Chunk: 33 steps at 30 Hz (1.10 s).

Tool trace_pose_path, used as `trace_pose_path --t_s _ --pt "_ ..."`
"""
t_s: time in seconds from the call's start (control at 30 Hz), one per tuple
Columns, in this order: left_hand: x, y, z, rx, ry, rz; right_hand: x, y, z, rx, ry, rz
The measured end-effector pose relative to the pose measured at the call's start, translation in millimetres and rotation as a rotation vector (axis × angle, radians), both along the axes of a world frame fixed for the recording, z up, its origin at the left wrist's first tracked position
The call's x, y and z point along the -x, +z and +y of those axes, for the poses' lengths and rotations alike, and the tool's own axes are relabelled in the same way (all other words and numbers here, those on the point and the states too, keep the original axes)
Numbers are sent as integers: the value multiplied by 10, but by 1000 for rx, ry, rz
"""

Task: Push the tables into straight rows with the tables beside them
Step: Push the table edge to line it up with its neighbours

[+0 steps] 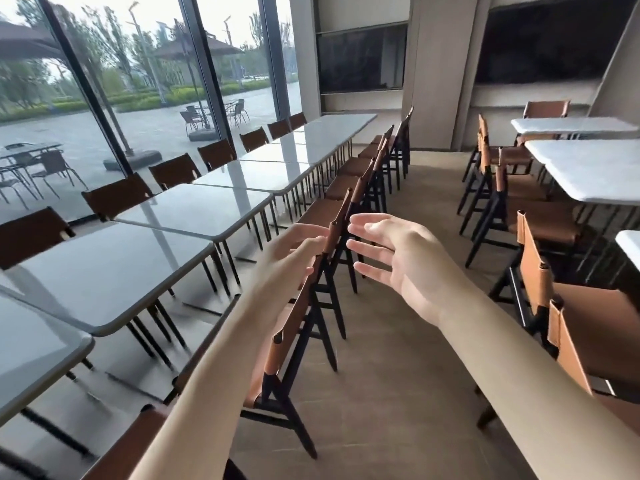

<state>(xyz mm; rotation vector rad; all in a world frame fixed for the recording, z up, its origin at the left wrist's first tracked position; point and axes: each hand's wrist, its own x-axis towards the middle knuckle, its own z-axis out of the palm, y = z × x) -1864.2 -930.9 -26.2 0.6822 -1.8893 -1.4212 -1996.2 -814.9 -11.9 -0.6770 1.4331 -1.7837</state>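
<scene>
A long row of white-topped tables runs from the near left to the far middle; the nearest table (31, 355) and the one beyond it (104, 278) sit slightly skewed to the farther table (197, 209). Brown leather chairs (298, 317) line the row's aisle side. My left hand (294, 252) and my right hand (391, 258) are both raised in the air above the chair backs, fingers straight and spread, holding nothing and touching no table.
A second group of white tables (588, 168) with brown chairs (540, 271) stands on the right. A wooden-floored aisle (398, 375) runs between the two groups. Brown chairs (114, 195) and tall glass windows (138, 81) back the left row.
</scene>
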Motion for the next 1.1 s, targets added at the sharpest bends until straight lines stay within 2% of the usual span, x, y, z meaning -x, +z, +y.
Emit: trace_pose_path --t_s 0.47,0.8,1.1 --pt "1797 124 -2163 62 -19 66 1737 195 -2253 28 37 47" --pt "2920 3 -3107 61 12 5 2912 30 -3213 2 55 23" --pt "4365 47 -3780 52 59 38 4411 57 -3954 0 113 47"
